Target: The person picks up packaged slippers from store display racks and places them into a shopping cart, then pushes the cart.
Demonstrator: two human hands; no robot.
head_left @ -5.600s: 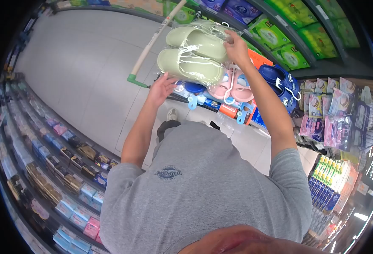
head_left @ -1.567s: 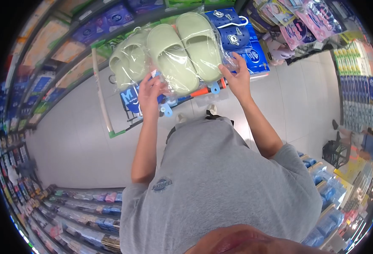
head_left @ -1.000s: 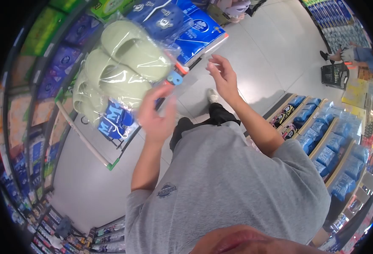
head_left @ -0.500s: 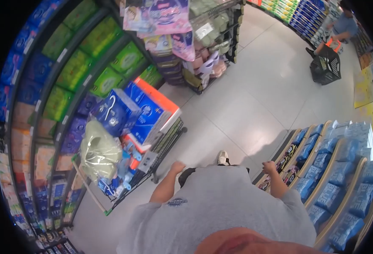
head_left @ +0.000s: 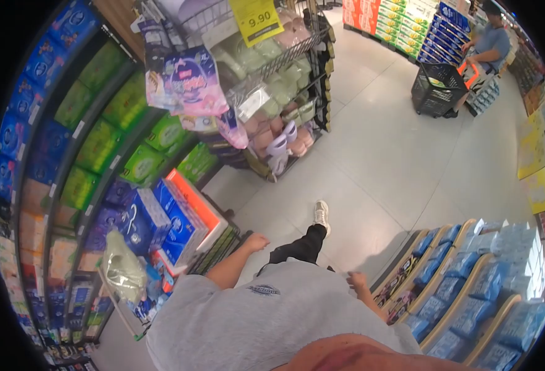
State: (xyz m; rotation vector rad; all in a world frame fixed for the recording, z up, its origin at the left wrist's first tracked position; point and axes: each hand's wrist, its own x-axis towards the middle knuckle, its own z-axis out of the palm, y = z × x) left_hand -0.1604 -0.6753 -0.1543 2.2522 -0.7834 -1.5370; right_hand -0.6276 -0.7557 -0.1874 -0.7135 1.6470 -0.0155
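Observation:
My left hand (head_left: 257, 242) hangs beside my body, just right of the shopping cart (head_left: 222, 250), its fingers loosely curled and too small to read clearly. On the other side, my right hand (head_left: 356, 281) hangs low near the shelf of blue packs, touching nothing that I can see. In the cart lie the light green slippers in clear plastic (head_left: 124, 267), a dark blue pair of clogs (head_left: 135, 230), a blue pack (head_left: 176, 222) and an orange and white box (head_left: 195, 204).
A wire rack of slippers (head_left: 278, 71) with a yellow price sign (head_left: 256, 20) stands ahead. Left are shelves of green packs (head_left: 102, 143). Blue packs (head_left: 455, 287) fill the right shelf. Farther off, a person (head_left: 494, 43) is beside a black basket (head_left: 436, 89).
Both hands have left the slippers and dropped to my sides. The slippers stay in the cart, now farther left in view. The slipper rack and the person with the basket appear nearer.

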